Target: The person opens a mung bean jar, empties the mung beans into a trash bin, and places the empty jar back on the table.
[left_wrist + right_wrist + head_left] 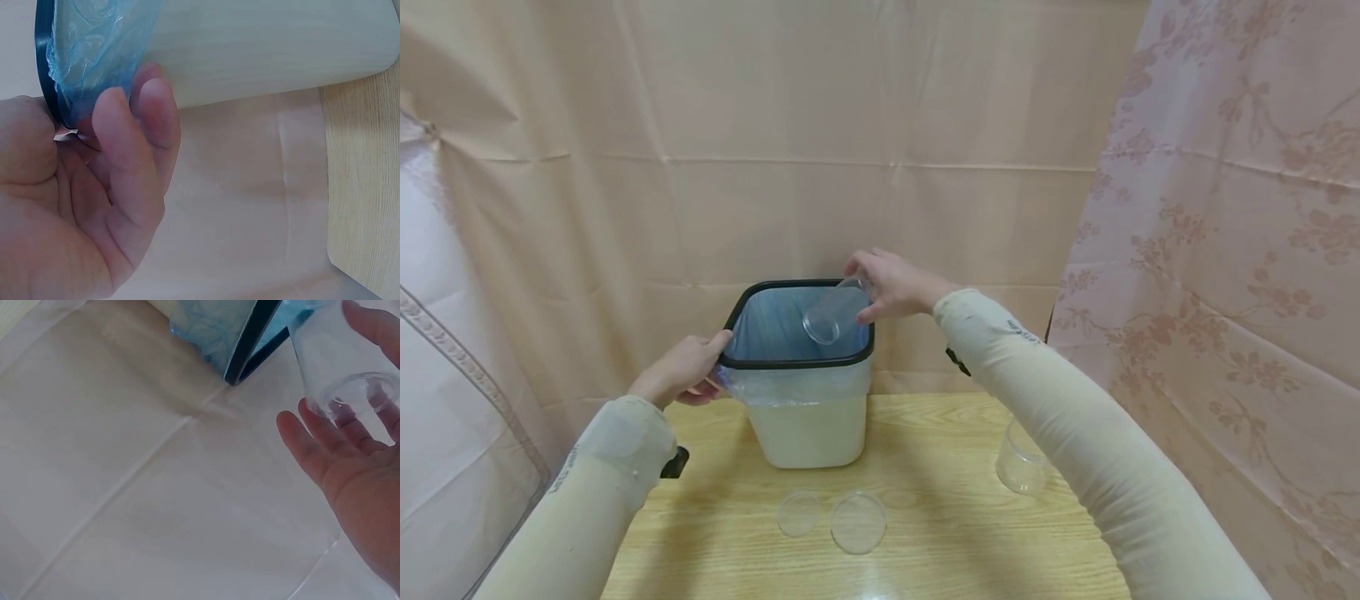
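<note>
A cream trash bin [811, 433] with a black rim and a blue plastic liner [767, 321] stands on the table. My left hand [688, 367] grips the bin's rim at its left corner, with the thumb on top and fingers beneath, beside the folded-over liner. My right hand [898, 286] holds a clear plastic cup [837, 312], tilted over the bin's opening at the right side. In the right wrist view the fingers support the base of the cup [344, 356]. The inside bottom of the bin is hidden.
Two clear round lids [798, 513] lie flat on the wooden table [925, 500] in front of the bin. A clear container [1022, 460] stands at the right, partly hidden by my right sleeve. A beige curtain [850, 125] hangs behind, with a floral curtain [1240, 208] on the right.
</note>
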A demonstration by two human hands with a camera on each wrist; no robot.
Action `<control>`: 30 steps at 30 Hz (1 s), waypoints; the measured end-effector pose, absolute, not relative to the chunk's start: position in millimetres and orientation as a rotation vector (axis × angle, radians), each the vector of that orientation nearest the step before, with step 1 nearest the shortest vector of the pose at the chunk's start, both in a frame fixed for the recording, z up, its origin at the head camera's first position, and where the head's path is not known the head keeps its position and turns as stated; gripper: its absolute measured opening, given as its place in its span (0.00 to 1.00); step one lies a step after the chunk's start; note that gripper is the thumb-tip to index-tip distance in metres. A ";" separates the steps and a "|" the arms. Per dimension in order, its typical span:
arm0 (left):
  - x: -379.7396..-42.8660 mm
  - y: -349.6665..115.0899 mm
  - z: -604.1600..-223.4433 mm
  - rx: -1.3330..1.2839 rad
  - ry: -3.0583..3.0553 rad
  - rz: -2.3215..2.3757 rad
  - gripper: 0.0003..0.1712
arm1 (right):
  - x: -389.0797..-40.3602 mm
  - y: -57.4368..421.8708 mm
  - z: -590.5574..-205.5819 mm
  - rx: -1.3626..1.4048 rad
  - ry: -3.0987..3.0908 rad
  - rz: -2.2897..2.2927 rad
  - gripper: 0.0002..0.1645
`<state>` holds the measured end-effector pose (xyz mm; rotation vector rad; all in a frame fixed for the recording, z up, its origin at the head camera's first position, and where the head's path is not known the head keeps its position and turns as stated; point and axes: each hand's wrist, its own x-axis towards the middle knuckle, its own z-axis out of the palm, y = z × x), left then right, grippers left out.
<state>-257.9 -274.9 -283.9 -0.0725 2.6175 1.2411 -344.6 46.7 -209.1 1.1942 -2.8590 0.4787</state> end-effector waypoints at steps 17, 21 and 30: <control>-255.7 -273.1 -282.2 -0.074 2.626 1.230 0.37 | -345.1 56.7 -208.9 1.210 -2.848 0.614 0.45; -258.2 -272.9 -283.2 -0.065 2.627 1.236 0.37 | -344.2 58.3 -209.0 1.129 -2.877 0.560 0.45; -258.6 -275.9 -286.3 -0.054 2.630 1.254 0.37 | -345.7 57.6 -208.5 1.047 -2.874 0.458 0.47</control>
